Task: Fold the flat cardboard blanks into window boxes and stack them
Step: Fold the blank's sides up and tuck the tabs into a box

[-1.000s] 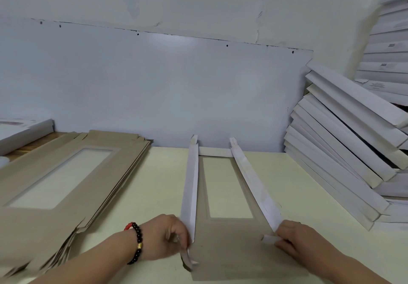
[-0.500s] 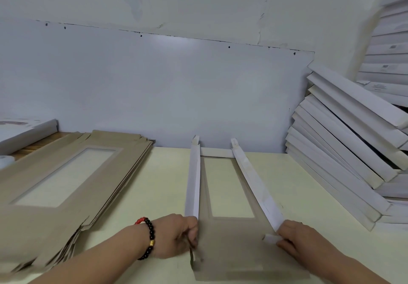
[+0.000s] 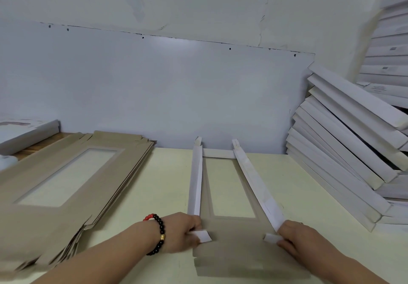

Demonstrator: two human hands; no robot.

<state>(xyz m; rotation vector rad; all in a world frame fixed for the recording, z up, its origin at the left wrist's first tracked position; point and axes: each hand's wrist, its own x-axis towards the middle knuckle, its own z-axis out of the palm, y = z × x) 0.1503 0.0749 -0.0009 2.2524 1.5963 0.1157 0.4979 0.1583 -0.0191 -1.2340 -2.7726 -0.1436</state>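
Blank [image 3: 231, 237] lying flat on table [image 3: 167, 173], centre, both long side walls raised.
Change since second ago: left corner tab [image 3: 203, 236] now turned inward, matching right tab [image 3: 272, 237]; near end wall apparently next.
Left hand [image 3: 181, 231] pinching left tab; right hand [image 3: 295, 236] pinching right tab.
Left of blank: pile of flat blanks [image 3: 55, 184].
Right of blank: leaning stack of finished boxes [image 3: 344, 151], near, not obstructing.

A pale yellow table [image 3: 167, 186] carries a stack of flat brown blanks [image 3: 55, 195] on the left, a half-folded box [image 3: 231, 235] at centre, and leaning white boxes [image 3: 344, 169] far right.
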